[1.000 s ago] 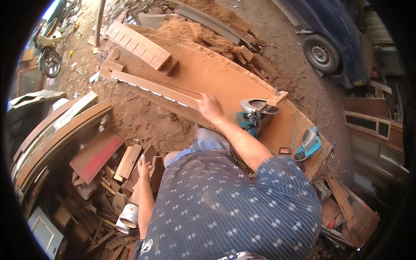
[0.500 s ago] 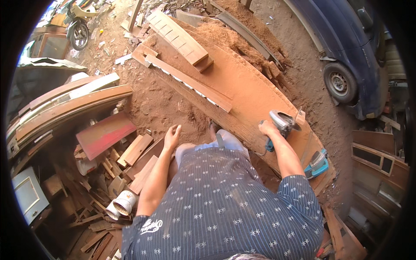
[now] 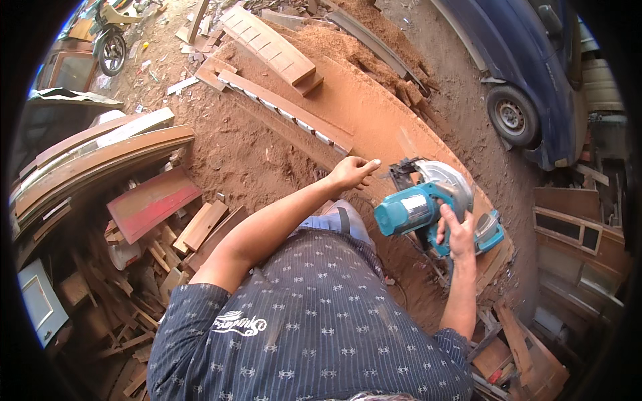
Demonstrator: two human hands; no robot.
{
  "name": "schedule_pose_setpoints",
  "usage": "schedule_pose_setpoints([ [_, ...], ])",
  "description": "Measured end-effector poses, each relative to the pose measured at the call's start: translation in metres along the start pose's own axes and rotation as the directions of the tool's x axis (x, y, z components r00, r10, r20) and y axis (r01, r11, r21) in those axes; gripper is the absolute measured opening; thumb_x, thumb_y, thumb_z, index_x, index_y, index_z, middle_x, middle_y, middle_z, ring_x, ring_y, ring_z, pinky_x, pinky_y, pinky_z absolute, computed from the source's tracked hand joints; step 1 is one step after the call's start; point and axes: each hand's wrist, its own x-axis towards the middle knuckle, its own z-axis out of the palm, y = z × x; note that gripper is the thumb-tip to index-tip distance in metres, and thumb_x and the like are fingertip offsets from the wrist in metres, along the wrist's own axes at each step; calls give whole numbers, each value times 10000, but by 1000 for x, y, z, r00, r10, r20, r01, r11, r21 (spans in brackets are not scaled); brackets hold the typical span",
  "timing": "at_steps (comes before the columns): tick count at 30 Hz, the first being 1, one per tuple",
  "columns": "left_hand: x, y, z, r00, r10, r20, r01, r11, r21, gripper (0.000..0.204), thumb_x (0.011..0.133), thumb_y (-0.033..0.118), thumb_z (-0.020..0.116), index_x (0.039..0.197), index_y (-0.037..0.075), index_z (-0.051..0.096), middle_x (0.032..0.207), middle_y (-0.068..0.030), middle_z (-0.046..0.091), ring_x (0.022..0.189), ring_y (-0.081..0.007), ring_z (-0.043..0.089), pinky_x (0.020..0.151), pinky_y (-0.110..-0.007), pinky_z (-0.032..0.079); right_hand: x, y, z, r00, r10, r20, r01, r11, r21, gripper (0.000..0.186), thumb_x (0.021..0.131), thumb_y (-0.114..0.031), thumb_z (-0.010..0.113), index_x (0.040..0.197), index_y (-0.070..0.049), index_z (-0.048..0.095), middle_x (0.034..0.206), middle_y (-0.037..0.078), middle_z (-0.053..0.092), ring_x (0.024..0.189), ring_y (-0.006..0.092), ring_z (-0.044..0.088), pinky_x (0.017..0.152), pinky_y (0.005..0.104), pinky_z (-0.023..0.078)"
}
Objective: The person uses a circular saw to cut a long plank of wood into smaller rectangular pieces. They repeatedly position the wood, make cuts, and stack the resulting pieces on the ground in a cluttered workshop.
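A teal circular saw (image 3: 404, 210) with a silver guard hangs tilted over the near right end of the sawdust-covered wooden bench (image 3: 374, 110). The fingers of my right hand (image 3: 460, 232) are wrapped around its handle. My left hand (image 3: 349, 175) reaches across in front of me, fingers stretched toward the saw's front edge and apart from it, holding nothing. Just beyond that hand lies a long wood strip (image 3: 287, 117) with pale patches along its edge. Partly behind the saw, another teal power tool (image 3: 491, 230) rests at the bench's near end.
A thick slotted wood block (image 3: 267, 43) lies on the far part of the bench. Sawdust heaps (image 3: 314, 43) border its far side. Wood offcuts (image 3: 200, 224) and stacked frames (image 3: 100, 157) crowd my left. A blue vehicle (image 3: 518, 67) stands at right; a motorbike (image 3: 110, 47) is far left.
My right hand has lifted and turned the saw, so its teal motor body faces me. My left hand has swung rightward and forward, toward the saw. The view has shifted slightly.
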Motion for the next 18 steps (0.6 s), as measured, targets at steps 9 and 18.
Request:
schedule_pose_setpoints([
  [9,-44,-32,-14,992,-87,91,82,995,58,717,920,577,678,1311,-22,632,1166,-156,681,877,-189,669,655,-308,534,-67,47,56,983,-96,157,95,995,16,329,906,-187,757,1160,13,696,803,-10,642,626,59,554,569,233,463],
  [18,-21,-63,-7,995,-103,15,102,990,98,694,835,479,821,1202,-56,575,909,-126,688,737,-165,657,612,-298,544,-47,93,60,967,-137,214,163,980,-111,354,796,-151,717,1101,22,660,892,45,677,827,142,604,771,321,514],
])
